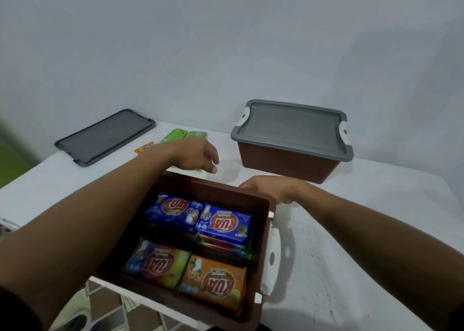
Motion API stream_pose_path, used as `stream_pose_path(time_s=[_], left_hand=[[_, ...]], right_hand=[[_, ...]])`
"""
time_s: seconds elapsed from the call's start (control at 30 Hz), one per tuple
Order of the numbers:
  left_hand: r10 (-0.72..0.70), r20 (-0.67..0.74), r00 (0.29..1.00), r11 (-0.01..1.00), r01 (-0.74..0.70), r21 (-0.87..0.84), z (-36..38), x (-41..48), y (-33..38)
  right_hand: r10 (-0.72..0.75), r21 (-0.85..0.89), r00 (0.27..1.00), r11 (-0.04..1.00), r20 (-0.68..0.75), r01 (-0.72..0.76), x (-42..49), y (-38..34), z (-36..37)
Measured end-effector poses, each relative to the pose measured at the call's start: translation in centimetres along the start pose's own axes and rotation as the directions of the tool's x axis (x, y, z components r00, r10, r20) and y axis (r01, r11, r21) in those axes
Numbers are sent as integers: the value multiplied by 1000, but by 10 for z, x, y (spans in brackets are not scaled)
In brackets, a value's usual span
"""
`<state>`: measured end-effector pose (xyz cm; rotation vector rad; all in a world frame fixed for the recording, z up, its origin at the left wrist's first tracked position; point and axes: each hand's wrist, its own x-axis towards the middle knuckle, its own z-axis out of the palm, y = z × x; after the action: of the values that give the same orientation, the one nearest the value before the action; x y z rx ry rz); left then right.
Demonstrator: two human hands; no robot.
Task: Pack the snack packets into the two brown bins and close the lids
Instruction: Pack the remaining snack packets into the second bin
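An open brown bin [263, 263] sits at the table's near edge, filled with blue and orange snack packets [223, 224]. My left hand [198, 155] reaches past its far rim, fingers curled down over a green packet [187, 169] lying on the table; whether it grips the packet is unclear. My right hand [270, 189] rests on the bin's far right corner. A second brown bin [288, 162] stands at the back right with its grey lid [292, 128] on. Loose green packets [184, 134] and an orange packet [143, 148] lie behind my left arm.
A loose grey lid [105, 137] lies flat at the back left of the white table [364, 230]. A pale wall stands directly behind the table. Patterned floor tiles [113, 305] show below the table's near edge.
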<state>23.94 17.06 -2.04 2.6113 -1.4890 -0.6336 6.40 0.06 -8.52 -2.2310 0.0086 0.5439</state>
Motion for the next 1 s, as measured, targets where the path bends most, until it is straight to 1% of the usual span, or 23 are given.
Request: stream_pose_path(time_s=[0.07, 0.17, 0.23, 0.27, 0.37, 0.43, 0.57, 0.67, 0.73, 0.83, 0.9, 1.0], left_hand=[[-13, -15, 1000, 1000, 13, -15, -4, -9, -17], [-41, -18, 999, 999, 40, -24, -9, -21, -45], [-73, -17, 997, 997, 73, -24, -10, -25, -68], [-88, -17, 996, 996, 87, -25, -10, -26, -80], [-112, 4, 994, 993, 112, -23, -10, -24, -110], [-103, 33, 994, 995, 104, -12, -10, -22, -123], [-51, 18, 999, 998, 50, 24, -7, -8, -135], [-13, 6, 1000, 993, 12, 120, -1, 8, -141], [44, 9, 999, 986, -44, 158, 5, 19, -144], [137, 7, 991, 960, -134, 246, 13, 32, -145], [170, 28, 985, 933, -170, 317, 15, 41, -145], [201, 63, 978, 909, -210, 360, 14, 51, -147]], right_hand=[[32, 38, 999, 999, 9, -32, 14, -10, 1], [33, -71, 999, 997, -26, -35, 36, -25, 3], [59, -115, 998, 991, -39, -63, 50, -34, 5], [81, -110, 996, 990, -47, -85, 56, -39, 4], [146, -9, 988, 989, -56, -147, 70, -50, 2], [179, -36, 980, 982, -84, -183, 76, -57, -5], [249, -49, 956, 965, -154, -259, 94, -70, -16], [279, -60, 939, 953, -204, -296, 109, -75, -21], [301, -71, 927, 944, -221, -324, 119, -78, -24], [356, -66, 901, 922, -247, -382, 133, -79, -27], [388, -52, 883, 908, -265, -415, 139, -79, -29], [395, -4, 883, 912, -256, -409, 143, -80, -30]])
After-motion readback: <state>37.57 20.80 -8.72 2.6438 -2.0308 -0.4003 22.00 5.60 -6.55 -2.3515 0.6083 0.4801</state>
